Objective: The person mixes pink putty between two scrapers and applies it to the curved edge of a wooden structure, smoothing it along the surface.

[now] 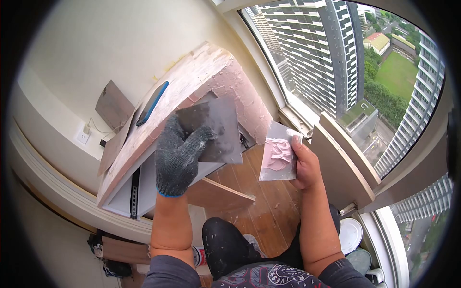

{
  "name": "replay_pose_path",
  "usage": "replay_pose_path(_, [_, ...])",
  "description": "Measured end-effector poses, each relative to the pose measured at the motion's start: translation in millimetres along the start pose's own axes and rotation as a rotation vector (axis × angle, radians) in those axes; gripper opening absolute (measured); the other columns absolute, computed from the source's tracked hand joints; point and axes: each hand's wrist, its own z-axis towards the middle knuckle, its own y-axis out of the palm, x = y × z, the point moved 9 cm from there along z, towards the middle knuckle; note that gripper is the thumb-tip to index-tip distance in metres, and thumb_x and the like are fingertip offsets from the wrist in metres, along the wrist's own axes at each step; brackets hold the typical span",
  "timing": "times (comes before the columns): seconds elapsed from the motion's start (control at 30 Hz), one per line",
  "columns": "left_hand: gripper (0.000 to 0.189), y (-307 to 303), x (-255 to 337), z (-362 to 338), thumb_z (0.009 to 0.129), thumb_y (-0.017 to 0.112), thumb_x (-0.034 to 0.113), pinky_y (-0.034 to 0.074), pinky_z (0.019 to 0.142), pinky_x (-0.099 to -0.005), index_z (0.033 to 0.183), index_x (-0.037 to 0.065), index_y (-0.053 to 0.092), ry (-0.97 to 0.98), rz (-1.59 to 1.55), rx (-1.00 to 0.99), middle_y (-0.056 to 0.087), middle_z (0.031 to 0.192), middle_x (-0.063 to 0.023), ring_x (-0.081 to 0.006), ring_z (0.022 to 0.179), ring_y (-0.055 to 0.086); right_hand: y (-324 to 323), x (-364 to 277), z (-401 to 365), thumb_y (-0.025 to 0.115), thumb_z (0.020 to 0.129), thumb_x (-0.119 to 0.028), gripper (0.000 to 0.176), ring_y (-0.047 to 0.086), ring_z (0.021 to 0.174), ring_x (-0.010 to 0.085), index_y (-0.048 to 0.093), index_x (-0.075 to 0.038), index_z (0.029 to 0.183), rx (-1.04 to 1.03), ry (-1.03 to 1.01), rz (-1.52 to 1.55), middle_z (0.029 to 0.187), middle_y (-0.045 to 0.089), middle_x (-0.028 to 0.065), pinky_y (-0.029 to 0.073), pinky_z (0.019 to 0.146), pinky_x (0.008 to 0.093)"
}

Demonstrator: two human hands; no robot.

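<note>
My left hand [175, 158], in a dark grey knit glove with a blue cuff, grips a thin, flat grey sheet [224, 127] with pale dusty smears on it. The thumb presses on its near face. My bare right hand [306, 165] holds a smaller grey flat plate [289, 170], thumb on its front. A lump of pink putty [278, 153] lies on that plate. The two plates are apart. Behind them stands a cabinet, its side panel [242, 96] coated with rough pink putty. The fingers behind both plates are hidden.
A blue-edged phone-like slab [152, 103] lies on the cabinet top. Loose board pieces [114, 103] lean by the wall near an outlet [83, 137]. Wooden panels [343, 163] stand by the window at right. White lids or buckets [350, 234] sit lower right, above a wooden floor [273, 201].
</note>
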Motion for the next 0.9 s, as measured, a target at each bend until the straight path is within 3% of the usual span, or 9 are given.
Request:
replay_pose_path(0.17, [0.032, 29.0, -87.6, -28.6, 0.085, 0.073, 0.018, 0.051, 0.076, -0.0312, 0.11, -0.001, 0.067, -0.382, 0.223, -0.425, 0.068, 0.101, -0.0104, -0.0137, 0.085, 0.063, 12.0, 34.2, -8.5, 0.045, 0.106, -0.034, 0.047, 0.067, 0.11, 0.0276, 0.053, 0.005, 0.132, -0.067, 0.2, -0.006, 0.124, 0.065, 0.0191, 0.055, 0.096, 0.0416])
replay_pose_path(0.27, [0.034, 14.6, -103.2, -25.9, 0.083, 0.076, 0.025, 0.051, 0.074, -0.036, 0.104, 0.0, 0.069, -0.259, 0.269, -0.338, 0.068, 0.1, -0.013, -0.0197, 0.085, 0.064, 9.0, 32.2, -6.7, 0.046, 0.106, -0.034, 0.047, 0.068, 0.107, 0.0263, 0.054, 0.006, 0.129, -0.035, 0.159, 0.02, 0.121, 0.066, 0.018, 0.056, 0.094, 0.0398])
replay_pose_path(0.3, [0.033, 4.1, -100.5, -21.6, 0.082, 0.077, 0.025, 0.052, 0.072, -0.0398, 0.103, 0.0, 0.069, -0.137, 0.462, -0.328, 0.067, 0.098, -0.0165, -0.0286, 0.084, 0.065, 5.3, 29.7, -5.8, 0.046, 0.106, -0.034, 0.047, 0.068, 0.106, 0.0256, 0.054, 0.006, 0.128, -0.002, 0.138, 0.012, 0.12, 0.066, 0.0175, 0.056, 0.093, 0.0389])
replay_pose_path(0.37, [0.031, -6.8, -77.1, -24.9, 0.082, 0.077, 0.023, 0.053, 0.071, -0.0414, 0.102, 0.001, 0.069, 0.138, 0.621, -0.331, 0.066, 0.097, -0.0182, -0.0322, 0.086, 0.065, 15.7, 6.0, -8.0, 0.045, 0.107, -0.034, 0.046, 0.068, 0.104, 0.023, 0.055, 0.006, 0.126, -0.013, -0.022, -0.135, 0.116, 0.067, 0.0157, 0.056, 0.091, 0.0365])
replay_pose_path(0.47, [0.025, -2.8, -28.1, -39.3, 0.083, 0.076, 0.018, 0.055, 0.072, -0.0441, 0.101, 0.002, 0.069, 0.256, 0.676, -0.254, 0.067, 0.097, -0.0192, -0.0356, 0.086, 0.067, 16.5, -16.4, -10.2, 0.045, 0.108, -0.033, 0.042, 0.065, 0.097, 0.0151, 0.059, 0.005, 0.119, 0.021, -0.237, -0.473, 0.108, 0.068, 0.0105, 0.053, 0.086, 0.0301])
replay_pose_path(0.53, [0.024, -0.4, -27.6, -46.4, 0.083, 0.074, 0.017, 0.055, 0.072, -0.0445, 0.102, 0.002, 0.069, 0.04, 0.442, -0.183, 0.068, 0.097, -0.0193, -0.0364, 0.084, 0.067, 20.2, -22.5, -12.8, 0.048, 0.107, -0.031, 0.039, 0.06, 0.092, 0.0104, 0.064, 0.004, 0.114, 0.056, -0.333, -0.525, 0.103, 0.069, 0.0064, 0.049, 0.083, 0.0267])
replay_pose_path(0.63, [0.028, 22.2, -21.1, -49.1, 0.085, 0.074, 0.017, 0.056, 0.075, -0.0425, 0.108, 0.003, 0.066, 0.137, 0.818, -0.301, 0.069, 0.097, -0.0188, -0.0359, 0.083, 0.069, 21.0, -17.1, -14.6, 0.048, 0.107, -0.03, 0.039, 0.06, 0.092, 0.0112, 0.064, 0.004, 0.112, 0.036, -0.331, -0.689, 0.102, 0.07, 0.0055, 0.048, 0.084, 0.0279])
replay_pose_path(0.73, [0.029, 22.5, -13.0, -44.0, 0.089, 0.068, 0.007, 0.056, 0.078, -0.0347, 0.116, -0.003, 0.063, 0.428, 0.933, -0.152, 0.07, 0.103, -0.0147, -0.0194, 0.088, 0.068, 19.8, -18.9, -15.5, 0.048, 0.107, -0.031, 0.039, 0.06, 0.094, 0.012, 0.064, 0.004, 0.113, 0.024, -0.324, -0.638, 0.104, 0.069, 0.0059, 0.048, 0.087, 0.0284])
replay_pose_path(0.9, [0.025, -15.2, -46.6, -2.5, 0.091, 0.066, 0.003, 0.056, 0.083, -0.0322, 0.115, -0.002, 0.064, 0.177, 0.365, 0.051, 0.07, 0.105, -0.0152, -0.0185, 0.093, 0.068, 12.9, -26.9, -16.2, 0.046, 0.108, -0.031, 0.041, 0.06, 0.103, 0.0135, 0.062, 0.005, 0.119, 0.05, -0.348, -0.42, 0.113, 0.068, 0.0085, 0.045, 0.094, 0.028])
